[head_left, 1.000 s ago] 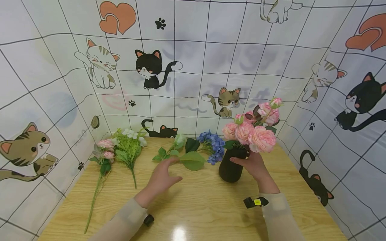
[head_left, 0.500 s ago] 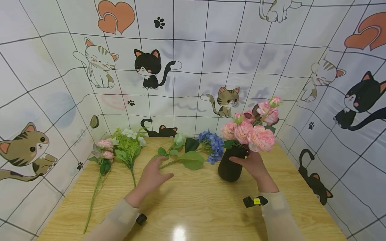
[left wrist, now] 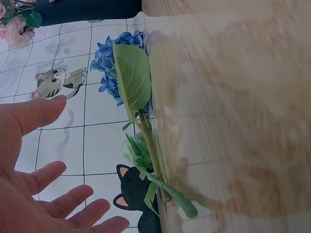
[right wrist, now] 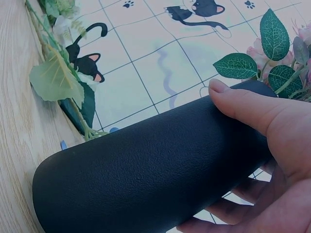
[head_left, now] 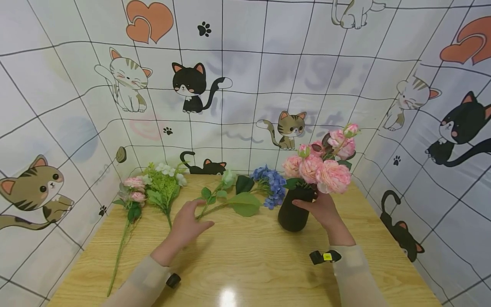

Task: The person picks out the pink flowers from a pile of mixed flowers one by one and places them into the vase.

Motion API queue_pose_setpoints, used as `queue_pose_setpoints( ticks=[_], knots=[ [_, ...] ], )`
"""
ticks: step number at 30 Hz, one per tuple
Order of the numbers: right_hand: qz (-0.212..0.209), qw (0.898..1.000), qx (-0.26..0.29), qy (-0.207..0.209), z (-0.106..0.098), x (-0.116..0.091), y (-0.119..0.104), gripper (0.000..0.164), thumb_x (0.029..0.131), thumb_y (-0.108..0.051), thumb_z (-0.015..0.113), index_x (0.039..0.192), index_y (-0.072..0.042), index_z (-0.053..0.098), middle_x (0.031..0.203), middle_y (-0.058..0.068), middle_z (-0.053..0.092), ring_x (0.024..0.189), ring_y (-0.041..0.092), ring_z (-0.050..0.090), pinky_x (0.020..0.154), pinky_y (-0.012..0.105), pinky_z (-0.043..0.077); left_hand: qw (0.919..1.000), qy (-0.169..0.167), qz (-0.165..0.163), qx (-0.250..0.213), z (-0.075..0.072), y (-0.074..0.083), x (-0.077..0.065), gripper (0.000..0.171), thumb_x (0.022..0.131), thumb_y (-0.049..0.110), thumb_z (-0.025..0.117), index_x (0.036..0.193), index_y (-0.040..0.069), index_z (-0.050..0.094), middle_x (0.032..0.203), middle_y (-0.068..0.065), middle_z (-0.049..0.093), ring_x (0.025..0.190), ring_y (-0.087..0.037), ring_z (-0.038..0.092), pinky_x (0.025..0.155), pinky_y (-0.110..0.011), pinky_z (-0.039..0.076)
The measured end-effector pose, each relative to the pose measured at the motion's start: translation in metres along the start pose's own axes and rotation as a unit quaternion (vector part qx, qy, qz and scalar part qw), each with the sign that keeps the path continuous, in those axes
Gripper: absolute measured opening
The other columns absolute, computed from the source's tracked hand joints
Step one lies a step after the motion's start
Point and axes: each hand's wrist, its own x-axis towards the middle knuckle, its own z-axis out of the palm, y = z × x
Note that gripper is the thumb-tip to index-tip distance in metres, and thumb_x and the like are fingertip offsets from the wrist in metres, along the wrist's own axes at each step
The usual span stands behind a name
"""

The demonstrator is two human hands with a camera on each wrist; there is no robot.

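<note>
My right hand [head_left: 324, 213] grips the upper part of a black vase [head_left: 292, 215], thumb on the near side and fingers wrapping round behind, as the right wrist view shows. Pink artificial roses [head_left: 322, 168] and a few leaves rise from its mouth. Slightly left of the table's middle, my left hand [head_left: 184, 228] is held with fingers spread and nothing between them. Close by it lie the stem ends of a blue hydrangea [head_left: 271, 185] with a big green leaf [left wrist: 132, 77] and of a white rose [head_left: 229, 179]. These two blooms point toward the back wall and the vase.
On the left of the wooden table [head_left: 245, 264] lie a long-stemmed pink flower spray [head_left: 135, 197] and a bunch of greenery with white flowers [head_left: 165, 192]. A white grid cloth [head_left: 241, 85] printed with cats surrounds the back and sides.
My left hand has moved left and a little toward me, from beside the green leaf to the stem ends. The right hand and vase stay put.
</note>
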Motion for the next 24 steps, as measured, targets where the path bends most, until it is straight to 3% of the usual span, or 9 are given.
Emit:
queue_pose_setpoints(
  ticks=[6,11,14,21,24],
  knots=[
    [0.000,1.000,0.010,-0.010,-0.002,-0.008,-0.025,0.099,0.080,-0.011,0.079,0.156,-0.012,0.016,0.161,0.021,0.021,0.145,0.045,0.021,0.110,0.067,0.023,0.9999,-0.001,-0.012,0.001,-0.008,-0.002,-0.004,0.076,0.075,0.045,0.081,0.137,0.013,0.050,0.136,-0.014,0.053,0.124,-0.038,0.050,0.098,-0.056,0.044],
    [0.004,1.000,0.003,-0.011,-0.001,-0.011,-0.033,0.096,0.081,-0.011,0.078,0.156,-0.011,0.017,0.160,0.021,0.022,0.145,0.045,0.021,0.111,0.066,0.023,0.9996,0.000,-0.024,0.012,-0.015,-0.005,-0.007,0.078,0.077,0.049,0.078,0.139,0.014,0.048,0.141,-0.016,0.050,0.126,-0.038,0.048,0.098,-0.058,0.044],
    [0.002,1.000,0.007,-0.010,-0.001,-0.010,-0.029,0.097,0.080,-0.011,0.079,0.156,-0.011,0.017,0.160,0.021,0.022,0.145,0.045,0.021,0.111,0.066,0.023,0.9995,-0.002,-0.028,0.016,-0.019,-0.006,-0.009,0.078,0.078,0.049,0.077,0.141,0.013,0.047,0.142,-0.017,0.049,0.127,-0.040,0.047,0.097,-0.060,0.044],
    [-0.016,1.000,-0.004,0.004,0.000,0.002,0.006,0.102,0.079,-0.022,0.082,0.157,-0.026,0.016,0.162,0.012,0.023,0.146,0.039,0.022,0.110,0.067,0.023,0.9988,0.000,-0.042,0.026,-0.025,-0.010,-0.013,0.082,0.077,0.052,0.076,0.142,0.011,0.046,0.146,-0.017,0.046,0.129,-0.043,0.045,0.098,-0.061,0.042],
    [-0.015,1.000,-0.009,0.007,0.000,0.003,0.010,0.102,0.078,-0.026,0.082,0.156,-0.028,0.016,0.162,0.011,0.023,0.146,0.039,0.022,0.110,0.067,0.024,0.9986,0.004,-0.045,0.029,-0.028,-0.013,-0.015,0.082,0.077,0.050,0.077,0.142,0.009,0.046,0.147,-0.018,0.046,0.131,-0.043,0.044,0.100,-0.062,0.041]
  ],
)
